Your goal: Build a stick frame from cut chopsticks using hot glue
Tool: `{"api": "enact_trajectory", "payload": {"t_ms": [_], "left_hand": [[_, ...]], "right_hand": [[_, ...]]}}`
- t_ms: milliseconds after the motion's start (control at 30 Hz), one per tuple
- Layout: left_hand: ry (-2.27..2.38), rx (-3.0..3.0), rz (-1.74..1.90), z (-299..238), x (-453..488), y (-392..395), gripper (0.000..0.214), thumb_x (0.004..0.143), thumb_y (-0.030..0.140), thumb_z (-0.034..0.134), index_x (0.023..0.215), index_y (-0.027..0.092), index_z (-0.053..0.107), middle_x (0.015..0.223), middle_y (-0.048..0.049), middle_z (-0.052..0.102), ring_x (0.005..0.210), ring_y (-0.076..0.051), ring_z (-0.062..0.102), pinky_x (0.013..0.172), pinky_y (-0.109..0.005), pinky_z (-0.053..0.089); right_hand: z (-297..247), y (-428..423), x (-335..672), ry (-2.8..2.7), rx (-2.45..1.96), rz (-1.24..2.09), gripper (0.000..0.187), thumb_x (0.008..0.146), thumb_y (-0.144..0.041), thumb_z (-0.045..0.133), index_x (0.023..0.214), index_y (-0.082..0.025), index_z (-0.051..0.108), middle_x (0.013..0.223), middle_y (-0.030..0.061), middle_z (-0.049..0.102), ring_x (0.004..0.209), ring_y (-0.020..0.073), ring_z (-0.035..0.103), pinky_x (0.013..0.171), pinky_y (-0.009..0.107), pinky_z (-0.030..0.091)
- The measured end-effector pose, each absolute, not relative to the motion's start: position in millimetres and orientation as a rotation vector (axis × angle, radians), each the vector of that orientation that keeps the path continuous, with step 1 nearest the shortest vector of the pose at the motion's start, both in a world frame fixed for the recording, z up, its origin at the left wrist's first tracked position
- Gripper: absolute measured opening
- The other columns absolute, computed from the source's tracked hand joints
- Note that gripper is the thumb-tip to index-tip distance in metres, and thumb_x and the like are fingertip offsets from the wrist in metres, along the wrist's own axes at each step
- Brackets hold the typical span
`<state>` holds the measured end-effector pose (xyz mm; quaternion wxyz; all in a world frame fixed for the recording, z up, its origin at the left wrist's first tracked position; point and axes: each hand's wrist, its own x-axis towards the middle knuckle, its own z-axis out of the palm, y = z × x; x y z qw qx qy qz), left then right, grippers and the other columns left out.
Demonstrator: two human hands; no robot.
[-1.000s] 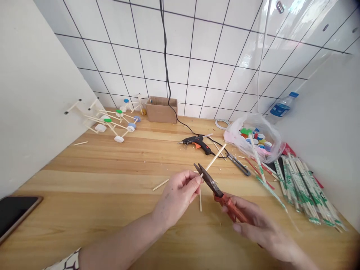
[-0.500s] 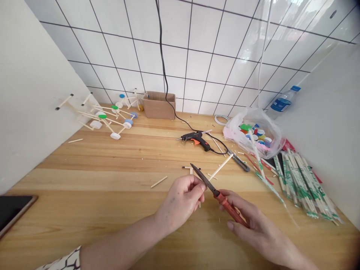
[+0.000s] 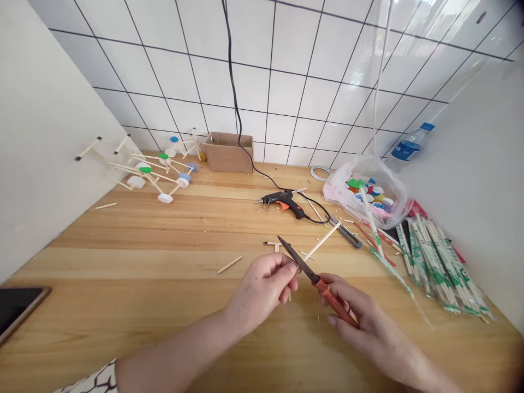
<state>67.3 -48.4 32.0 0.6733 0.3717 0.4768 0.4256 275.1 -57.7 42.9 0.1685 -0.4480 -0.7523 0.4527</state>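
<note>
My left hand (image 3: 268, 284) pinches the near end of a thin wooden stick (image 3: 323, 241), which slants up to the right. In my right hand (image 3: 362, 322) is a pair of scissors (image 3: 315, 279) with red handles and dark, worn blades. The blades cross the stick close to my left fingertips; whether they touch it I cannot tell. Just beyond my left hand lies a small stick piece with dark ends (image 3: 277, 245), partly hidden by the hand. A short cut stick (image 3: 230, 265) rests on the table to the left.
Behind my hands lie a black glue gun (image 3: 282, 203) and a grey utility knife (image 3: 347, 236). Wrapped chopsticks (image 3: 438, 262) and a bag of bottle caps (image 3: 368, 199) are at right. Stick frames with cap wheels (image 3: 164, 174) stand back left, near a cardboard box (image 3: 229, 153).
The view has shifted very slightly. Both hands, the stick and the scissors keep nearly the same positions relative to each other.
</note>
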Motion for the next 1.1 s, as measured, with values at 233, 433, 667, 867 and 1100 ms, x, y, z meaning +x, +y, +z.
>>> {"api": "enact_trajectory", "payload": {"t_ms": [233, 433, 667, 867, 1100], "left_hand": [[1.004, 0.796, 0.990, 34.0, 59.6, -45.6, 0.037, 0.076, 0.051, 0.060, 0.077, 0.014, 0.061, 0.069, -0.0045, 0.064, 0.052, -0.013, 0.057, 0.048, -0.023, 0.043], [1.082, 0.881, 0.895, 35.8, 61.2, -46.1, 0.027, 0.072, 0.041, 0.064, 0.069, 0.015, 0.057, 0.061, 0.0002, 0.060, 0.046, -0.009, 0.051, 0.046, -0.021, 0.039], [1.125, 0.958, 0.940, 34.0, 64.6, -44.6, 0.020, 0.075, 0.033, 0.057, 0.063, 0.017, 0.054, 0.054, 0.0031, 0.054, 0.041, -0.006, 0.040, 0.041, -0.019, 0.028], [1.133, 0.968, 0.947, 33.9, 65.7, -45.8, 0.021, 0.076, 0.034, 0.055, 0.065, 0.016, 0.052, 0.054, 0.0034, 0.052, 0.042, -0.006, 0.037, 0.040, -0.019, 0.025], [1.146, 1.017, 0.906, 30.0, 64.3, -45.6, 0.022, 0.077, 0.036, 0.052, 0.066, 0.017, 0.051, 0.054, 0.0039, 0.050, 0.042, -0.006, 0.035, 0.040, -0.019, 0.023]], "right_hand": [[43.1, -56.5, 275.7, -2.052, -1.269, 1.358, 0.015, 0.080, -0.017, 0.055, 0.093, -0.019, 0.060, 0.122, 0.0082, 0.056, 0.113, 0.0244, 0.053, 0.093, 0.031, 0.044], [41.0, -57.6, 272.8, -2.050, -1.274, 1.397, 0.011, 0.080, -0.015, 0.053, 0.089, -0.019, 0.057, 0.117, 0.0073, 0.056, 0.112, 0.0230, 0.051, 0.093, 0.030, 0.043], [43.1, -56.1, 270.6, -2.031, -1.248, 1.472, 0.009, 0.079, -0.015, 0.052, 0.087, -0.019, 0.054, 0.110, 0.0052, 0.057, 0.101, 0.0200, 0.054, 0.087, 0.028, 0.044], [41.2, -57.3, 271.6, -2.013, -1.219, 1.494, 0.007, 0.081, -0.018, 0.052, 0.088, -0.020, 0.053, 0.111, 0.0049, 0.055, 0.103, 0.0206, 0.051, 0.084, 0.028, 0.043], [42.1, -57.4, 270.8, -2.046, -1.213, 1.487, 0.007, 0.082, -0.017, 0.050, 0.088, -0.021, 0.049, 0.109, 0.0039, 0.053, 0.097, 0.0180, 0.052, 0.084, 0.027, 0.042]]}}
